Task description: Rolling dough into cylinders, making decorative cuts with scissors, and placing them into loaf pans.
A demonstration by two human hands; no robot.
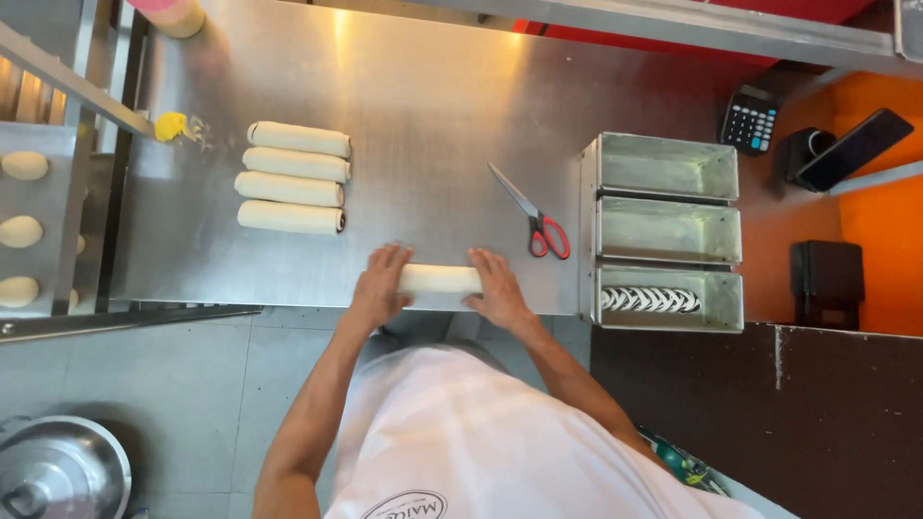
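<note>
A pale dough roll (438, 279) lies on the steel table (433, 115) near its front edge. My left hand (380, 284) presses on the roll's left end and my right hand (498, 286) on its right end, fingers flat over the dough. Several finished dough rolls (293, 178) with dark filling at their ends lie side by side to the left. Three metal loaf tins (668, 231) stand in a column at the right; the nearest tin (721, 300) holds a cut swirl-patterned dough piece (650, 300).
Red-handled scissors (534, 216) lie between the roll and the tins. A yellow scrap (171, 126) sits at the table's left edge. Dough balls (21, 231) rest on a rack at far left. A calculator (749, 120), a phone (854, 149) and a steel pot lid (62, 471) are around.
</note>
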